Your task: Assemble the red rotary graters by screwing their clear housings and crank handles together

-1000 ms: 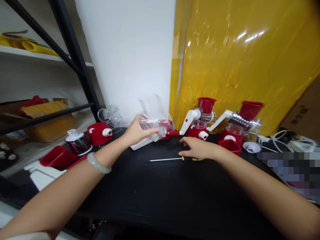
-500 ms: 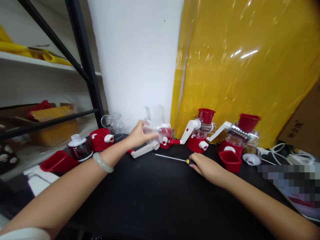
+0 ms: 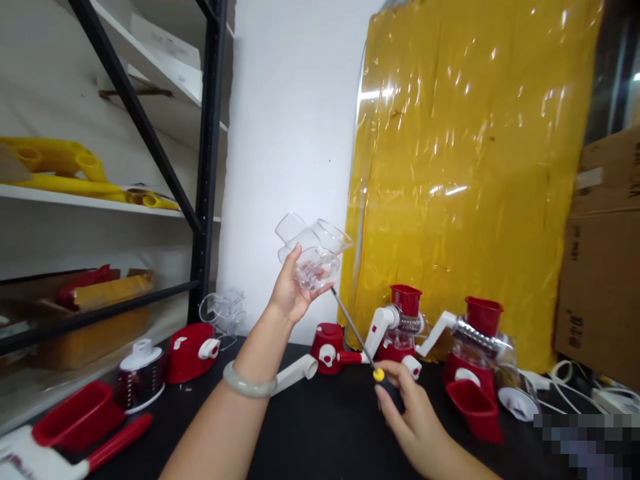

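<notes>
A clear plastic housing [image 3: 316, 260] with several round openings is held up in front of the white wall by my left hand [image 3: 293, 290], its fingers wrapped round the lower part. My right hand [image 3: 403, 403] grips a screwdriver [image 3: 353, 327] by its black and yellow handle. The shaft slants up to the left, and its tip is at the underside of the housing, near my left fingertips; whether they touch, I cannot tell. Below the housing, a red base [image 3: 327, 347] with a white knob stands on the black table, a white crank arm [image 3: 295, 375] lying beside it.
Two assembled red graters [image 3: 406, 301] [image 3: 483, 317] stand at the right, near a loose drum [image 3: 519, 393] and cables. On the left are another red base [image 3: 191, 352], a drum [image 3: 141, 377], a red hopper [image 3: 80, 413] and a clear housing [image 3: 223, 313]. Black shelving [image 3: 203, 200] rises behind.
The clear housing has been lifted off the area of the red base, in my left hand. My right hand has raised the screwdriver from the table towards it. The view has tilted up.
</notes>
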Available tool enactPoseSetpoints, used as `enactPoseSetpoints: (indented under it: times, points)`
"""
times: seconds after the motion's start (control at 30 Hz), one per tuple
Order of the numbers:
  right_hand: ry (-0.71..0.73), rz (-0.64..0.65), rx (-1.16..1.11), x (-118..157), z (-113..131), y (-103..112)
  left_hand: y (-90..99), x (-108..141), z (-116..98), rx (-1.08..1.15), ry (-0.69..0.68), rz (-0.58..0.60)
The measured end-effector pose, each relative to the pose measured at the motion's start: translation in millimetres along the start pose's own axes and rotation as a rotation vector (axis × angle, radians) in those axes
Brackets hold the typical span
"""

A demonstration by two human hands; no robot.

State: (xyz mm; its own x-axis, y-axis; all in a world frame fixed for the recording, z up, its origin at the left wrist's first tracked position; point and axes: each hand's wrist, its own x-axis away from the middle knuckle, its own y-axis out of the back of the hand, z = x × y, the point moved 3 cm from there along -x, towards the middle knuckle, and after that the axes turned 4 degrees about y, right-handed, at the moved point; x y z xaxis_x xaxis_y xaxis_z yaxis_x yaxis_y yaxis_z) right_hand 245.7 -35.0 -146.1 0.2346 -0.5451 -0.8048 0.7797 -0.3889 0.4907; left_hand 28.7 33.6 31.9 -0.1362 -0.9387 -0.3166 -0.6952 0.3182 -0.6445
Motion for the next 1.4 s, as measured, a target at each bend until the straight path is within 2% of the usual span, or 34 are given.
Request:
enactPoseSetpoints:
  times: [0.1, 0.23, 0.4, 0.57, 0.77, 0.93, 1.1, 1.4]
  points:
    - [0.034, 0.064, -0.031, 14.8, 2.0, -15.4, 4.5, 6.0, 0.3, 0.013, 0.029, -0.004]
    - [-0.065, 0.094, -0.053, 29.3, -3.0, -24.1, 4.5, 11.2, 8.9, -0.013, 0.068, 0.026]
    - [-0.140, 0.086, -0.071, 29.7, 1.0, -15.6, -2.6, 12.1, 22.2, -0.029, 0.145, 0.082]
    - [-0.161, 0.051, -0.057, 29.6, 2.5, -9.5, -0.8, 7.7, 26.0, 0.022, 0.214, 0.122]
    - [-0.153, -0.011, -0.010, 27.4, 8.9, -5.1, 4.2, 3.1, 24.4, 0.153, 0.261, 0.072]
    - [-0.103, -0.088, 0.068, 23.0, 12.7, 0.9, -1.0, 4.7, 26.7, 0.117, 0.250, 0.062]
    - [-0.083, -0.140, 0.091, 19.6, 13.8, 6.1, 0.6, 0.9, 32.5, 0.035, 0.181, 0.011]
    - [-0.148, -0.100, 0.058, 21.8, 1.9, 2.8, 4.5, -1.6, 32.9, -0.202, 0.021, 0.012]
